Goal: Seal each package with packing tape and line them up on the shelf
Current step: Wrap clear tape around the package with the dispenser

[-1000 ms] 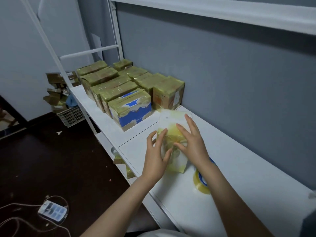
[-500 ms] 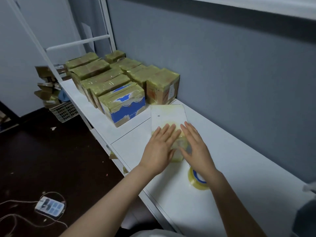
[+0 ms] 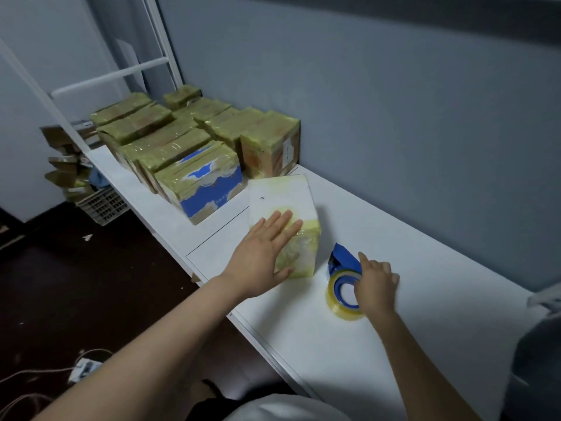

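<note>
Package (image 3: 280, 197) lies lengthwise along shelf (image 3: 394, 238), toward taped boxes (image 3: 170, 141).

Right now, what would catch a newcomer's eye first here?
The left hand lies flat on a white package, its near end wrapped in yellowish tape. Right of it, the right hand touches a blue tape dispenser. Behind, rows of taped packages crowd the shelf.

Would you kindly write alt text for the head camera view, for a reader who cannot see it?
A person's left hand presses flat on a white package partly wrapped in yellowish tape on a white shelf, while the right hand is at a blue tape dispenser beside it. Rows of taped packages stand further along.
</note>
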